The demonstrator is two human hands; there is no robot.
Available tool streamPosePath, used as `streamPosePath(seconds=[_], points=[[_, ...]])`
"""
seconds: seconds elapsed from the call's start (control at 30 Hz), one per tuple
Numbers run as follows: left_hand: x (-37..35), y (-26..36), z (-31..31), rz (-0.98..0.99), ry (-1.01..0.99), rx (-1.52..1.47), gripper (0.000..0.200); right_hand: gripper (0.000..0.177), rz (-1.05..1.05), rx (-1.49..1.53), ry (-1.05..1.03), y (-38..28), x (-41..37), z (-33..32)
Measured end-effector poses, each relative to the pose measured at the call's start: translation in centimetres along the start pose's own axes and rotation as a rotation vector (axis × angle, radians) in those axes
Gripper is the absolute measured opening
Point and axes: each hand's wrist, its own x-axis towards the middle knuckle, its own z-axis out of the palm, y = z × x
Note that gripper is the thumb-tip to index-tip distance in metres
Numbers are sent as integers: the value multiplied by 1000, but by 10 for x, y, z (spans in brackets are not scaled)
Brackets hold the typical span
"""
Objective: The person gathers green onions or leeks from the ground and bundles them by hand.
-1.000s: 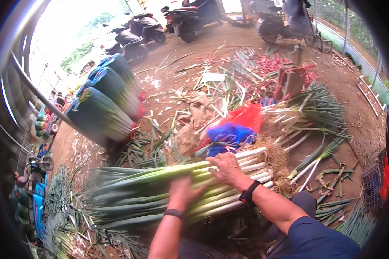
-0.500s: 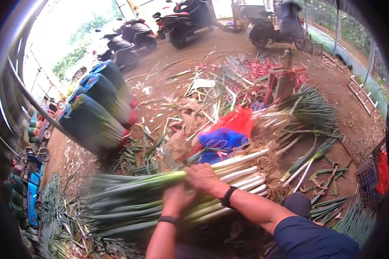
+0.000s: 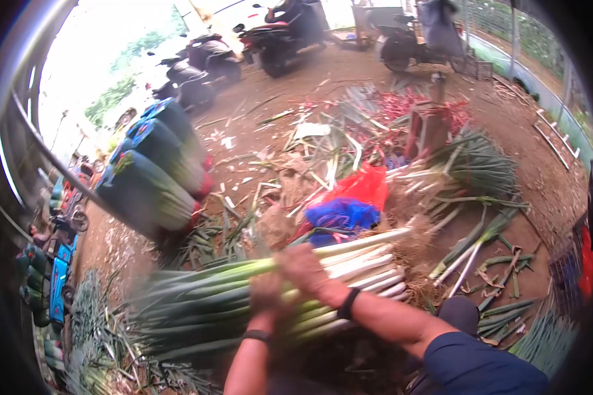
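Note:
A thick bundle of long green onions (image 3: 204, 299) lies across the view in front of me, green leaves to the left, white stems and brown roots to the right. My left hand (image 3: 268, 299) is on the near side of the bundle at its middle, blurred. Beside it, on the upper edge of the stems, my right hand (image 3: 304, 268) rests with bent fingers. The fingertips of both hands are smeared or hidden, so their grip is unclear. Just beyond the bundle are a blue net bag (image 3: 342, 214) and a red plastic bag (image 3: 366, 187).
Wrapped onion bundles (image 3: 155, 178) stand at the left. Another onion pile (image 3: 474, 168) lies at the right, near a wooden post (image 3: 435, 125) and red ties (image 3: 402, 108). Loose leaves litter the ground. Parked scooters (image 3: 270, 49) stand behind; a dark crate (image 3: 565, 280) is far right.
The view has shifted slightly. Both hands remain at the middle of the bundle, with my right hand a little higher and its fingers more bent.

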Motion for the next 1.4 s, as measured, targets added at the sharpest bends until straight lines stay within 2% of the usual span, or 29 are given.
streamPosePath(seconds=[0.03,0.07,0.1,0.13,0.2,0.37,0.4,0.47,0.5,0.63,0.67,0.8,0.83,0.87,0.93,0.97,1.07,1.13,1.2,1.23,1.3,1.4], points=[[2,3,-10,56,-42,-43,95,33,-58,10,107,-19,11,9],[6,-17,14,94,10,29,92,34,-81,45,193,-40,25,16],[9,-37,38,129,65,103,89,32,-40,45,152,-59,35,18],[13,-67,95,145,218,289,86,31,-3,48,111,-74,43,20],[-3,-37,61,119,188,225,85,35,25,96,47,-89,51,23],[0,-45,64,156,235,-132,78,34,108,93,-74,-67,40,51],[5,-35,49,158,238,-139,78,34,106,87,-78,-58,34,51],[14,-9,4,-27,-27,-83,71,34,143,21,-109,-41,21,47],[3,-8,9,49,90,-33,46,34,145,31,-166,-40,11,46],[6,-5,3,-16,138,-120,35,37,156,58,-212,-31,14,51],[11,-13,9,-46,-49,-100,64,38,144,61,-205,-27,14,52],[0,-2,-16,-50,-90,-224,56,35,34,58,-184,-18,10,43],[1,5,-31,-102,-237,-228,66,35,-9,33,-169,-14,7,39],[-1,5,-29,-109,-236,-225,66,35,-12,39,-169,-9,4,34],[-3,3,-19,-28,-15,-228,80,35,-52,-42,-138,11,-8,27],[-3,1,-15,-27,-63,-176,93,36,-73,-51,-104,24,-15,23],[-5,5,-21,-59,-114,-116,97,35,20,-171,-196,59,-41,-5],[-6,4,-19,-61,-124,-105,96,33,60,-240,-228,82,-65,-36],[-4,0,-11,-43,-58,-130,94,31,192,-290,-348,106,-82,-67],[-5,0,-8,-37,-62,-131,94,31,198,-293,-349,114,-93,-80],[-7,0,-4,41,152,-46,83,30,235,-297,-298,128,-106,-101],[-7,-2,-4,67,188,-24,83,29,350,-221,-255,140,-116,-111]])
